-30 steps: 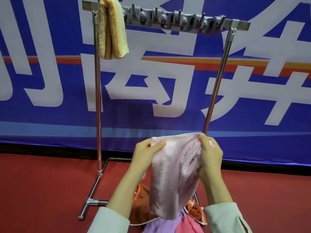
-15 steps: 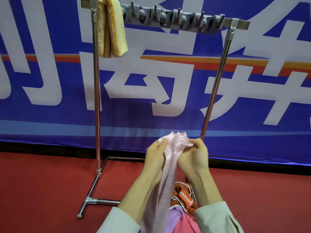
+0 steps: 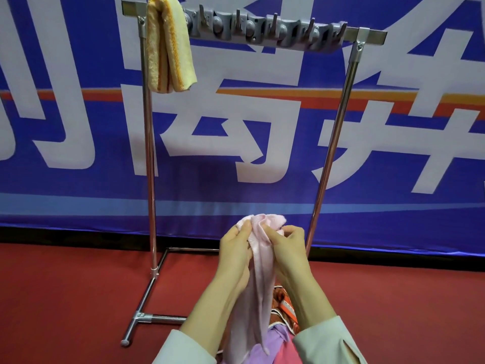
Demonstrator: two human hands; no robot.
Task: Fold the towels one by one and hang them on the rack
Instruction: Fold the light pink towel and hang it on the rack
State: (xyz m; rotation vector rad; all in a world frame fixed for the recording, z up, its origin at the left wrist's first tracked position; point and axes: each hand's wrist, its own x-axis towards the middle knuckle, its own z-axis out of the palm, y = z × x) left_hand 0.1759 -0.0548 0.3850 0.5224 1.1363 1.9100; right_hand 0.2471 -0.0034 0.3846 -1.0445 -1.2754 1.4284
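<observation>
**In front of the rack: pink towel pinched between two hands**

At lower centre, before the rack [image 3: 148, 153]: pink towel [image 3: 258, 274], bunched into a narrow strip. Top edge crumpled just above the fingertips, the rest hanging down between the forearms.

- Left hand [image 3: 235, 245]: curled on the towel's left side near the top, thumb against the cloth.
- Right hand [image 3: 286, 245]: pinching the right side at about the same height, fingers bent.
- Well above, at the left end of the top bar: yellow towel [image 3: 168, 46], folded and draped over.
- Along the bar to its right: grey hook strip [image 3: 265, 31].
- Beneath the forearms: heap of cloths [image 3: 284, 306], orange-patterned, purple and pink, partly hidden by towel and sleeves.
- Behind: blue banner [image 3: 78, 200].
- Below: red floor [image 3: 65, 298].
</observation>
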